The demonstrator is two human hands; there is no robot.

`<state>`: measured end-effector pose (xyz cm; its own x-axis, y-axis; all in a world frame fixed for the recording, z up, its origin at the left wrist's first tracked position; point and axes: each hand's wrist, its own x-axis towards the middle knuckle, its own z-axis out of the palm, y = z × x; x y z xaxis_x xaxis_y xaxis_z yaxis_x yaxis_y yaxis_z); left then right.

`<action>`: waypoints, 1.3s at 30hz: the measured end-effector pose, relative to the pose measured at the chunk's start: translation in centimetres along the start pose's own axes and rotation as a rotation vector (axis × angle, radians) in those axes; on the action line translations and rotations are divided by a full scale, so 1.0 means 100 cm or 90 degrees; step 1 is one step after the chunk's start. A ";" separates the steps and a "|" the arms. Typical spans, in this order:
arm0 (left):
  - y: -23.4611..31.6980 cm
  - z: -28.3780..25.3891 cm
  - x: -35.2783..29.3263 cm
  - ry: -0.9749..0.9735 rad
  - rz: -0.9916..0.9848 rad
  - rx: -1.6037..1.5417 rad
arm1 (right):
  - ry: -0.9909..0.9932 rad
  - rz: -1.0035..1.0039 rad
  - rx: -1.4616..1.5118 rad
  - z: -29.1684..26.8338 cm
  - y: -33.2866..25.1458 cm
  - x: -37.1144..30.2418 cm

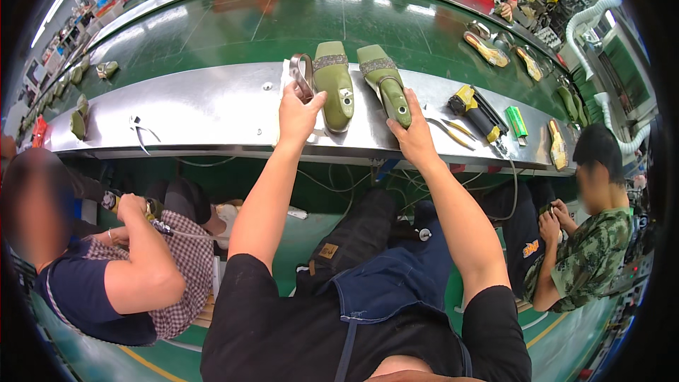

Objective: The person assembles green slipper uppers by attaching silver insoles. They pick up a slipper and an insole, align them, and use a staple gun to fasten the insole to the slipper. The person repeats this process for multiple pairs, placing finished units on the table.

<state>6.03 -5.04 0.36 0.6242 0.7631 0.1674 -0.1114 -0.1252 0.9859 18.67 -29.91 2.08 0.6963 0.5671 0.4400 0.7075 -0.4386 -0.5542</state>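
Note:
Two green shoe lasts lie side by side on the metal ledge, toes away from me, each with a grey patterned strap across its front. My left hand (300, 114) is closed on a looped brown strap (302, 74), its thumb close to the left last (335, 88). My right hand (416, 134) grips the heel end of the right last (380, 71), which also carries a strap along its side. Pliers (453, 131) with yellowish handles lie just right of that hand. The fingers under the right last are partly hidden.
A yellow-black power tool (479, 112) with a hose and a green box (516, 123) lie to the right. Another pair of pliers (143, 131) is at left. Beyond the ledge runs a green conveyor (297, 28) carrying shoes. Co-workers sit both sides; another stands across.

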 end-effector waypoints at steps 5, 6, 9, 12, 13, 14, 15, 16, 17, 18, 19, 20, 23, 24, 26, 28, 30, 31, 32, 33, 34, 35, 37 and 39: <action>0.007 0.009 0.008 0.003 0.000 -0.070 | -0.161 0.255 0.148 -0.033 0.005 0.001; 0.013 0.007 0.008 0.013 -0.034 -0.125 | -0.093 0.220 0.087 -0.038 0.001 0.000; 0.034 -0.006 -0.009 -0.028 -0.030 -0.298 | 0.119 0.105 0.087 -0.049 -0.020 -0.017; 0.056 -0.017 -0.038 -0.111 -0.058 -0.434 | 0.155 -0.028 0.259 -0.060 -0.046 -0.020; 0.063 -0.018 -0.046 -0.151 -0.069 -0.477 | 0.125 -0.039 0.307 -0.060 -0.055 -0.018; 0.070 -0.018 -0.051 -0.197 -0.085 -0.466 | 0.104 -0.033 0.290 -0.063 -0.063 -0.015; 0.077 -0.019 -0.054 -0.247 -0.095 -0.458 | 0.083 -0.042 0.284 -0.064 -0.070 -0.012; 0.083 -0.019 -0.055 -0.294 -0.103 -0.449 | 0.064 -0.074 0.278 -0.065 -0.077 -0.009; 0.088 -0.015 -0.055 -0.297 -0.104 -0.407 | 0.054 -0.072 0.289 -0.065 -0.082 -0.006; 0.092 -0.014 -0.053 -0.308 -0.135 -0.372 | 0.046 -0.096 0.264 -0.064 -0.087 -0.005; 0.096 -0.014 -0.048 -0.326 -0.153 -0.344 | 0.038 -0.122 0.237 -0.061 -0.091 -0.005; 0.100 -0.017 -0.043 -0.345 -0.167 -0.318 | 0.033 -0.157 0.209 -0.058 -0.095 -0.006; 0.103 -0.010 -0.021 -0.371 -0.135 -0.138 | 0.013 -0.261 0.084 -0.042 -0.095 -0.009; 0.103 -0.006 -0.010 -0.393 -0.112 -0.090 | 0.009 -0.303 0.028 -0.037 -0.093 -0.010; 0.100 0.007 0.007 -0.378 -0.015 0.059 | -0.021 -0.293 0.001 -0.024 -0.089 -0.011; 0.097 0.021 0.026 -0.401 0.003 0.157 | -0.059 -0.275 -0.060 -0.014 -0.081 -0.009; 0.095 0.024 0.039 -0.403 0.041 0.210 | -0.024 -0.322 -0.113 -0.006 -0.078 -0.010; 0.093 0.026 0.044 -0.406 0.047 0.232 | -0.046 -0.316 -0.119 -0.004 -0.076 -0.011; 0.093 0.028 0.049 -0.408 0.051 0.254 | -0.076 -0.301 -0.129 -0.001 -0.076 -0.011; 0.091 0.029 0.053 -0.400 0.029 0.226 | -0.052 -0.329 -0.111 0.001 -0.075 -0.011; 0.091 0.029 0.056 -0.399 0.053 0.233 | -0.041 -0.324 -0.104 0.004 -0.076 -0.012; 0.089 0.032 0.060 -0.394 0.059 0.252 | -0.033 -0.321 -0.089 0.006 -0.074 -0.010; 0.089 0.031 0.065 -0.399 0.072 0.270 | -0.022 -0.329 -0.076 0.009 -0.075 -0.010; 0.087 0.031 0.069 -0.404 0.069 0.251 | -0.013 -0.347 -0.079 0.011 -0.074 -0.008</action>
<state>11.78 -2.86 10.14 0.9644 0.2369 0.1175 0.0132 -0.4871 0.8732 12.74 -26.35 5.08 0.2235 0.7479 0.6251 0.9744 -0.1553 -0.1626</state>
